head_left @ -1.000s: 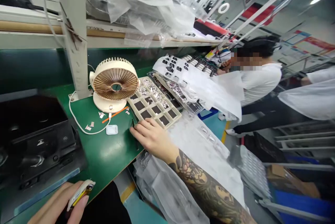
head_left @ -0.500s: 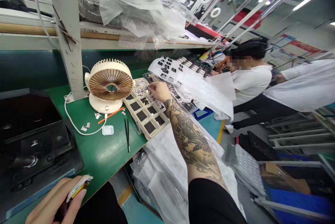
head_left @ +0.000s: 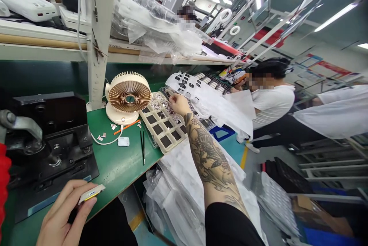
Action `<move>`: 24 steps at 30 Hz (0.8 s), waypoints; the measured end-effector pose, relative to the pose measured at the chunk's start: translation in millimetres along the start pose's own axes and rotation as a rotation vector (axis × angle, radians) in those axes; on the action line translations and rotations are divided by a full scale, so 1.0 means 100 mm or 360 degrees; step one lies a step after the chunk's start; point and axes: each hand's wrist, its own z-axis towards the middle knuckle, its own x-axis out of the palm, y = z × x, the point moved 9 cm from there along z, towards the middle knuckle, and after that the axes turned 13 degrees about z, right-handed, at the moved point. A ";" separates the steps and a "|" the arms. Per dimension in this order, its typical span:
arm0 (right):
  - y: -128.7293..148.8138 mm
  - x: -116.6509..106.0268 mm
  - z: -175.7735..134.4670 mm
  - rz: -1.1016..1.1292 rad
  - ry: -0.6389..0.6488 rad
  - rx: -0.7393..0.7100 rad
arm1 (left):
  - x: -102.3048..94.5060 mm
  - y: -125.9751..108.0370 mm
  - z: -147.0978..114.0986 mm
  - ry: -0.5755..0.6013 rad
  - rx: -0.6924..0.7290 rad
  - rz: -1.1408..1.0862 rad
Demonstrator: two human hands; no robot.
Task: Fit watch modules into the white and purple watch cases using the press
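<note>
Low on the left, my left hand (head_left: 66, 213) grips a small white device with a yellow layer (head_left: 91, 193) between thumb and fingers. My right hand (head_left: 178, 104) is stretched far forward, its fingertips pinched together at the far right part of a beige compartment tray (head_left: 156, 132). Anything between those fingertips is too small to make out. Small metallic parts fill some of the tray's far compartments; dark pads line the nearer ones. Black tweezers (head_left: 143, 148) lie left of the tray, near a white rounded cover (head_left: 123, 141) on the green bench.
A cream desk fan (head_left: 129, 98) stands behind the tweezers. The black press fixture (head_left: 57, 134) with a metal lever occupies the left. White sheeting (head_left: 212, 104) bearing dark parts lies beyond my right hand. A person in a white shirt (head_left: 273, 104) works at the right.
The view has shifted left, bringing more of the press fixture and its lever into sight. My left hand still holds the device; my right hand stays at the tray with fingers pinched.
</note>
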 end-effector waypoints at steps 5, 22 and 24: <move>0.01 0.01 0.01 0.0013 0.0004 0.0010 | 0.05 0.03 -0.01 0.0013 0.0278 0.0101; 0.15 -0.01 0.11 0.0426 -0.0188 0.0326 | 0.09 -0.06 0.00 0.0028 0.0394 0.0147; 0.28 -0.23 -0.05 0.0537 -0.0281 0.0262 | 0.06 -0.07 -0.02 -0.0061 0.0393 0.0138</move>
